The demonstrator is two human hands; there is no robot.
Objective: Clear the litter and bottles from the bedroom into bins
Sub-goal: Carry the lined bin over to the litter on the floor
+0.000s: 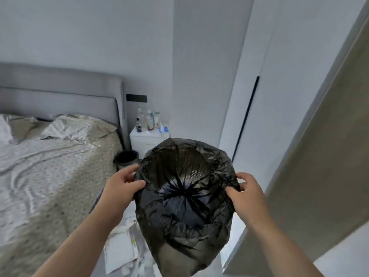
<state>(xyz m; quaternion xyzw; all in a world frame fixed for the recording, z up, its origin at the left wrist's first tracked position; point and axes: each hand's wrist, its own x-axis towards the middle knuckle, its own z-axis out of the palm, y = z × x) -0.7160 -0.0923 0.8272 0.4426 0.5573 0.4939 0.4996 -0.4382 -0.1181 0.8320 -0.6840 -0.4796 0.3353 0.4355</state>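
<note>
Bedroom, one nightstand (148,137) – several bottles (150,120), two hands (122,185) (246,193) – fingers clamped on one bin (185,198)

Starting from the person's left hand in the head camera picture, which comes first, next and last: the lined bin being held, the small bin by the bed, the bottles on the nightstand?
1. Lined bin: the left hand grips its rim.
2. Small bin: on the floor beside the bed, just beyond the hand.
3. Bottles: standing on the nightstand against the wall, farthest.

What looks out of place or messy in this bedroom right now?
Papers and crumpled litter lie scattered on the floor beside the bed. Several bottles crowd the white nightstand. The left hand and right hand grip an empty bin lined with a black bag.
</note>
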